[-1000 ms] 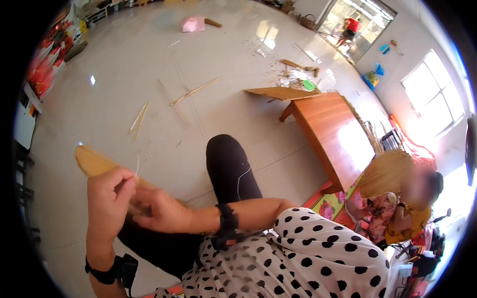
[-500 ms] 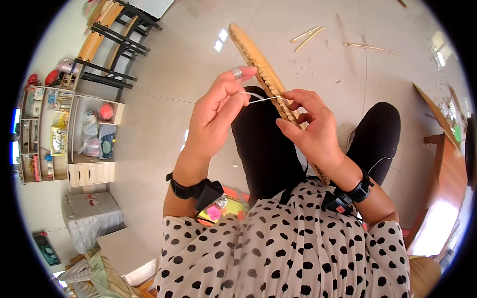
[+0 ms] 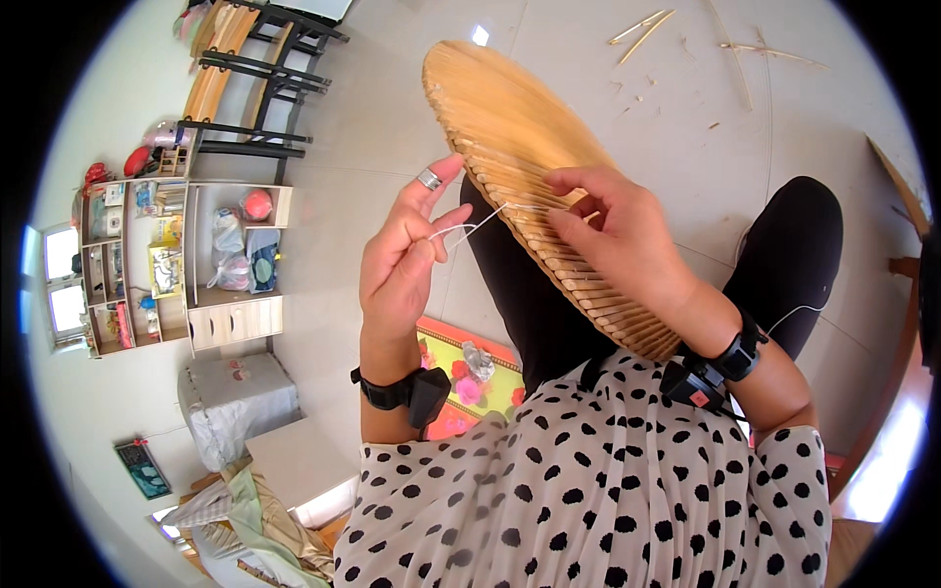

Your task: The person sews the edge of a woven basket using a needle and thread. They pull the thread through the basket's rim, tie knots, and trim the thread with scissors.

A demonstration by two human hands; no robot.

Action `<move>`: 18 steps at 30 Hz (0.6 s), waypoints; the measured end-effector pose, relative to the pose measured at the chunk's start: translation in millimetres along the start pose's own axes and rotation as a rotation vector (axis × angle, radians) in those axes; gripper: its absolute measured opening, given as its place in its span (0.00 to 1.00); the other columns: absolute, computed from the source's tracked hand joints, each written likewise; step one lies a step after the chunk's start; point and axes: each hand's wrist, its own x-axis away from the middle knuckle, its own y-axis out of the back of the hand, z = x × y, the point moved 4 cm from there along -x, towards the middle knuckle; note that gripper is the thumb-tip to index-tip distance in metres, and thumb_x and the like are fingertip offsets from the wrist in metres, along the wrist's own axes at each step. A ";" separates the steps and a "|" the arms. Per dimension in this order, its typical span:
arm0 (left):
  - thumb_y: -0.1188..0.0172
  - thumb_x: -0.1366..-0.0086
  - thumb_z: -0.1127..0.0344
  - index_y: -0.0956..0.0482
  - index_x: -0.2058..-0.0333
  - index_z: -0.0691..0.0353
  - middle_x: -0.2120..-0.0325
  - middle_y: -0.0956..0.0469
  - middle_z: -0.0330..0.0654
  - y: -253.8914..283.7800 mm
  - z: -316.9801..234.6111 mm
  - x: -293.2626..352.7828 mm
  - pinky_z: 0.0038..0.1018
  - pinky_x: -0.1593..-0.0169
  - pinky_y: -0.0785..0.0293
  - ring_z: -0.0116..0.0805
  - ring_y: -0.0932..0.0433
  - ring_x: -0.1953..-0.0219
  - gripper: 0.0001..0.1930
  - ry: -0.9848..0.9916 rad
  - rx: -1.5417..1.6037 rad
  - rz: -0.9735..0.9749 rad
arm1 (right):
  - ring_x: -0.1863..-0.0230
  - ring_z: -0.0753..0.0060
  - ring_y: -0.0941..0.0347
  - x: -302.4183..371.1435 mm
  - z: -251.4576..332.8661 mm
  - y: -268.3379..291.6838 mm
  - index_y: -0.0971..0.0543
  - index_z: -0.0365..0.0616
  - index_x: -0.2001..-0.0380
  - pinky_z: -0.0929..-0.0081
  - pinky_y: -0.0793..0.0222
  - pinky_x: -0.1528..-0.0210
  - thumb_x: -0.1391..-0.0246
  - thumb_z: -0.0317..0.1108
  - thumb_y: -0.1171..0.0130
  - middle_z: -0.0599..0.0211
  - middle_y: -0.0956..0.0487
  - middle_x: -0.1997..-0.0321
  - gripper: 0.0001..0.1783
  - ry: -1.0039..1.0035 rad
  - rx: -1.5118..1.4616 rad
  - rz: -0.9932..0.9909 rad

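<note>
A golden, flat round mat of stalks [image 3: 529, 127] rests tilted over my lap, its ridged stalk ends lining the near-left edge. White thread [image 3: 480, 223] runs across these ends between my hands. My left hand [image 3: 404, 250], with a silver ring, pinches the thread between thumb and fingers; its index fingertip reaches the mat's left edge. Over the mat's face is my right hand [image 3: 618, 230], fingers curled and thumb near the stalks, with the thread running in at its fingertips. Whether a needle is there, I cannot make out.
Cut stalks [image 3: 647, 37] and scraps lie on the tiled floor ahead. A colourful flowered box or mat [image 3: 470, 377] sits beside my left leg. Shelves [image 3: 235, 260] and stacked black-legged furniture [image 3: 260, 88] stand at the left; a wooden piece [image 3: 897, 363] is at the right.
The mat has turned from nearly edge-on to showing its broad face. My left hand has moved lower and keeps the thread; my right hand now lies over the mat's face.
</note>
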 end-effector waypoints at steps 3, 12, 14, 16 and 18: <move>0.56 0.30 0.68 0.31 0.70 0.65 0.35 0.45 0.70 0.1 -8.1 4.7 0.54 0.37 0.38 0.67 0.50 0.30 0.10 0.003 0.012 0.002 | 0.71 0.67 0.24 -2.0 10.2 -9.5 0.21 0.37 0.57 0.73 0.27 0.67 0.48 0.26 0.37 0.58 0.22 0.65 0.13 0.035 0.001 0.050; 0.52 0.30 0.67 0.28 0.68 0.66 0.38 0.40 0.67 24.4 -27.7 1.8 0.49 0.39 0.34 0.63 0.41 0.34 0.10 0.042 0.006 -0.103 | 0.72 0.57 0.27 -8.5 32.0 -27.8 0.31 0.37 0.68 0.66 0.31 0.70 0.44 0.21 0.44 0.56 0.26 0.69 0.05 0.233 0.118 0.015; 0.49 0.31 0.70 0.26 0.70 0.65 0.43 0.31 0.61 26.8 -37.5 -1.6 0.45 0.43 0.30 0.55 0.30 0.40 0.08 0.059 -0.052 -0.243 | 0.72 0.52 0.27 -10.0 36.9 -31.8 0.32 0.37 0.67 0.64 0.31 0.70 0.44 0.20 0.45 0.53 0.26 0.69 0.05 0.238 0.114 0.033; 0.48 0.32 0.74 0.25 0.69 0.66 0.52 0.25 0.57 42.1 -50.7 -19.1 0.37 0.49 0.27 0.47 0.24 0.48 0.05 -0.004 -0.260 -0.214 | 0.71 0.50 0.28 -24.4 46.1 -35.8 0.32 0.37 0.67 0.62 0.32 0.70 0.44 0.20 0.46 0.52 0.26 0.70 0.05 0.232 0.126 0.047; 0.46 0.34 0.77 0.24 0.68 0.68 0.59 0.21 0.53 47.3 -62.2 -37.1 0.31 0.54 0.25 0.39 0.21 0.56 0.03 -0.010 -0.351 -0.181 | 0.71 0.47 0.28 -35.0 53.1 -37.0 0.32 0.37 0.67 0.61 0.32 0.70 0.44 0.20 0.46 0.51 0.27 0.70 0.05 0.211 0.120 0.047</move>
